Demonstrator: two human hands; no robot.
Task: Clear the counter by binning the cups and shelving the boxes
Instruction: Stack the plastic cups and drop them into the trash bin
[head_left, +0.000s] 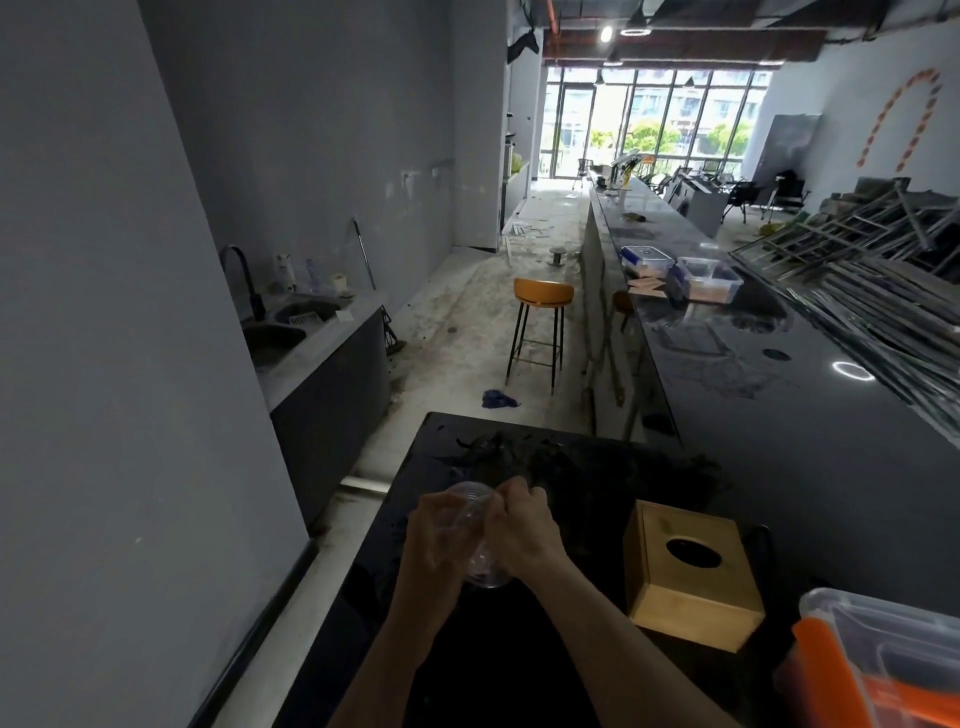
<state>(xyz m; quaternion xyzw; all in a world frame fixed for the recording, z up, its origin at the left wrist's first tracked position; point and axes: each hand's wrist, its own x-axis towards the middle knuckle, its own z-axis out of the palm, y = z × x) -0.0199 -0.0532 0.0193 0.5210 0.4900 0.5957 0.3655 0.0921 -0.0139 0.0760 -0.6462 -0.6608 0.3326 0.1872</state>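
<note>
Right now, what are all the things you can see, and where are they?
clear plastic cup: one, see-through, held in both hands above the counter
wooden tissue box: one, light brown, on the black counter, right of the hands
plastic storage box: one, clear with orange, bottom right corner
lidded plastic containers: two, clear with blue clips, farther along the counter
bar stool: one, orange seat, on the floor beside the counter
sink: one, grey, with a black tap, by the left wall
blue cloth: one, on the floor
left hand: one, wrapped round the cup
right hand: one, fingers at the cup's rim
</note>
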